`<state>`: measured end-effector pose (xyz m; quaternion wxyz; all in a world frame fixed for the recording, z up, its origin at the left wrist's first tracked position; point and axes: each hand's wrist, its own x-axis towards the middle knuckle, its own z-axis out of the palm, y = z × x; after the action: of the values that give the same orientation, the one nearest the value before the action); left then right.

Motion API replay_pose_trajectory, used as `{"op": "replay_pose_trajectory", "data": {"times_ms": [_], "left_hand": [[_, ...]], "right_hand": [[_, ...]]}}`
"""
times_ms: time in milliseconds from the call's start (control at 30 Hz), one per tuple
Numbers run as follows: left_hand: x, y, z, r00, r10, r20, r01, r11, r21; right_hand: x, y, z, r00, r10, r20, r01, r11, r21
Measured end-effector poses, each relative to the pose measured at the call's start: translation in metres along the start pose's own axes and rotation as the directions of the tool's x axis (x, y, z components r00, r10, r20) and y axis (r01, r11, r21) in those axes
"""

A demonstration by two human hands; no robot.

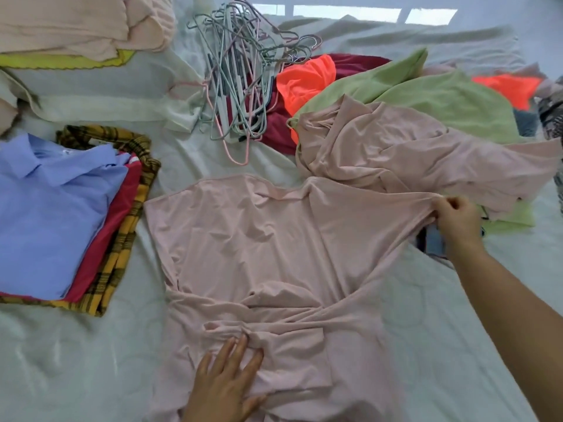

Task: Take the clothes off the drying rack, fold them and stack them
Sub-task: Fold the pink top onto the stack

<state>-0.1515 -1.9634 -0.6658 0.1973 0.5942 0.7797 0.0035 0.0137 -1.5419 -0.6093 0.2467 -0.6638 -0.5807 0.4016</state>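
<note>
Across the middle of the bed sheet (76,360) I saw the pink garment (259,239) spread out, the left hand (225,382) pressing flat on its near part with fingers straight, the right hand (457,217) pinching its right edge. At left sat the folded stack (70,226): blue shirt (45,208) over red garment (103,248) over yellow plaid (122,269). Far off lay hangers (237,80), and right of them unfolded clothes (441,99).

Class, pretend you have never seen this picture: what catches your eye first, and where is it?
A pink garment lies spread at centre; the left grip presses its near end, the right grip pinches its right edge. A blue shirt tops the stack at left. Hangers lie tangled at the back, beside an orange cloth.
</note>
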Motion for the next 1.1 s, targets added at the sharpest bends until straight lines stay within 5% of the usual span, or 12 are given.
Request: {"op": "replay_pose_trajectory", "data": {"times_ms": [100, 200, 300, 400, 467, 567, 633, 733, 900, 1100], "left_hand": [[0.012, 0.000, -0.011, 1.000, 0.009, 0.015, -0.008, 0.999, -0.039], [0.022, -0.002, -0.019, 0.997, 0.063, -0.033, -0.064, 0.997, -0.048], [0.036, -0.012, -0.036, 0.990, 0.115, -0.076, -0.121, 0.990, -0.075], [0.062, -0.048, -0.056, 0.980, -0.083, -0.182, 0.035, 0.968, -0.250], [0.088, -0.085, -0.070, 0.884, -0.436, -0.169, 0.323, 0.830, -0.455], [0.121, -0.144, -0.089, 0.571, -0.819, -0.054, 0.627, 0.478, -0.615], [0.135, -0.176, -0.091, 0.423, -0.904, 0.052, 0.579, 0.226, -0.783], [0.150, -0.203, -0.089, 0.381, -0.890, 0.252, 0.515, -0.022, -0.857], [0.166, -0.216, -0.088, 0.384, -0.913, 0.139, 0.548, 0.104, -0.830], [0.169, -0.211, -0.090, 0.411, -0.879, 0.241, 0.603, 0.064, -0.795]], "right_hand": [[0.032, 0.023, -0.035, 0.960, 0.230, -0.162, -0.204, 0.965, 0.163], [0.043, 0.043, -0.036, 0.948, 0.292, -0.128, -0.263, 0.943, 0.205], [0.039, 0.049, -0.031, 0.969, 0.246, -0.016, -0.241, 0.958, 0.157], [0.019, 0.036, -0.018, 0.993, 0.094, 0.076, -0.094, 0.996, -0.008], [-0.004, 0.022, -0.007, 0.989, -0.146, 0.015, 0.145, 0.962, -0.230], [-0.052, 0.016, 0.028, 0.869, -0.455, 0.195, 0.495, 0.785, -0.372], [-0.078, 0.025, 0.055, 0.804, -0.435, 0.405, 0.571, 0.754, -0.324], [-0.087, 0.051, 0.084, 0.838, -0.216, 0.501, 0.407, 0.860, -0.309], [-0.092, 0.038, 0.097, 0.911, -0.089, 0.403, 0.193, 0.955, -0.226], [-0.130, 0.016, 0.097, 0.932, -0.160, 0.324, 0.160, 0.987, 0.025]]}}
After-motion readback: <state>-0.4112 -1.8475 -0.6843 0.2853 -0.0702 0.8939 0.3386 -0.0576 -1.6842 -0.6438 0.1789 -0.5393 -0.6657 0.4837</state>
